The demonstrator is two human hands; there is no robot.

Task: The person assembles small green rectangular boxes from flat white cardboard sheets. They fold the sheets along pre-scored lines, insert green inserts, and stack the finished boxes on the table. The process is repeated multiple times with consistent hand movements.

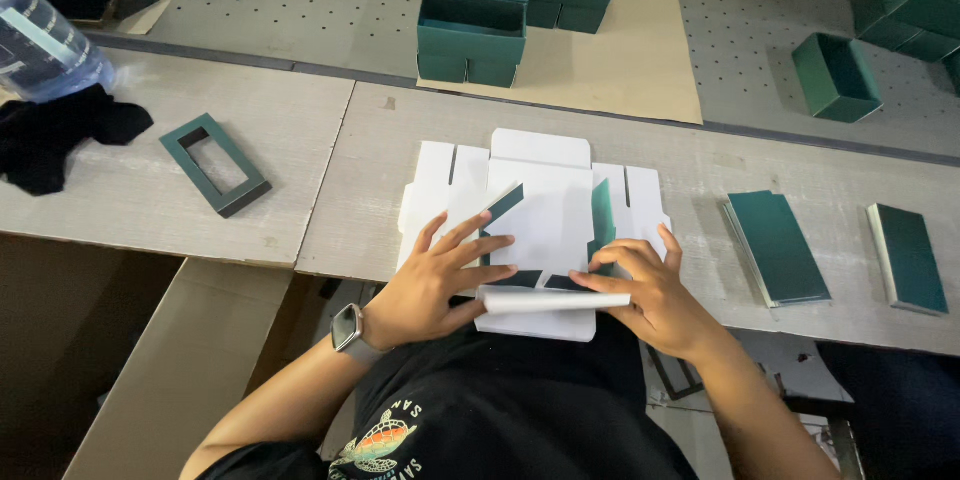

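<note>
The white box blank [545, 215] lies flat at the near edge of the table [700, 155]. The left hand [440, 280] presses it with spread fingers; the right hand [650, 290] pinches its near flap [555, 302]. Green boxes [510, 0] are stacked behind.

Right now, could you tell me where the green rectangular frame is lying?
In the head view, the green frame lies flat on the left board, beside the black cloth.

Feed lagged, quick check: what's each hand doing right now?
Left hand: open, pressing flat on the white box blank.
Right hand: pinching the blank's near flap.
</note>
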